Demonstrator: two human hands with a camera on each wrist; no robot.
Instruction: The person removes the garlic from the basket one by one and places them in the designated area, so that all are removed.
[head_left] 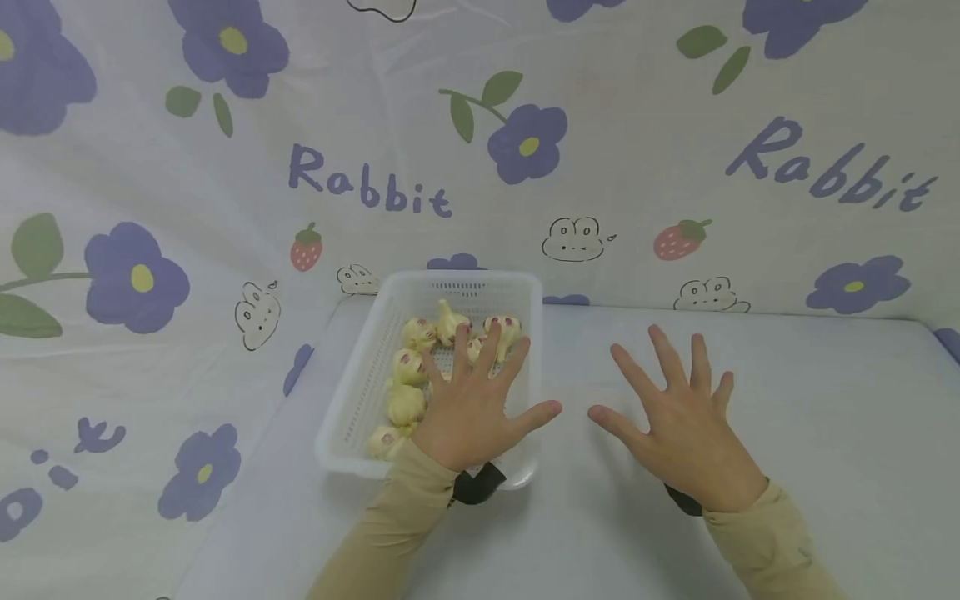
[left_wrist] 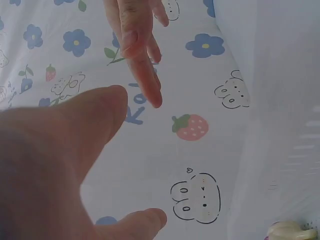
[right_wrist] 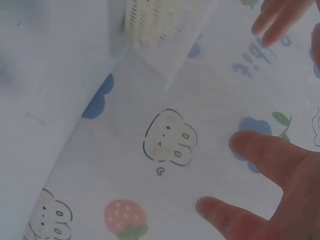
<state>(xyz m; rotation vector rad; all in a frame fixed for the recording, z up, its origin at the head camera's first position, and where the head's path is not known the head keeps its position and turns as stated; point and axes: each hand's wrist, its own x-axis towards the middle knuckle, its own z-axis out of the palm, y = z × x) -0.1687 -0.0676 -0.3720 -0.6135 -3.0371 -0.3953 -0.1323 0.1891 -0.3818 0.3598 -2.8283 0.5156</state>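
A white plastic basket [head_left: 352, 375] with slotted walls stands on the table, holding several garlic bulbs [head_left: 407, 406] with purple patches. Over it my left hand [head_left: 472, 408] spreads its fingers wide, overlapping some of the bulbs in the head view. My right hand [head_left: 686, 425] is spread the same way to the right of the basket, above the table, holding nothing. In the left wrist view, one garlic bulb [left_wrist: 290, 231] shows at the lower right corner. The right wrist view catches the basket's slotted wall [right_wrist: 160, 30] at the top.
The table [head_left: 825, 417] has a plain pale surface. Behind it and on the left hangs a white cloth [head_left: 630, 108] printed with blue flowers, strawberries, rabbits and lettering. Dark straps [head_left: 480, 483] sit under the wrists, below tan sleeves.
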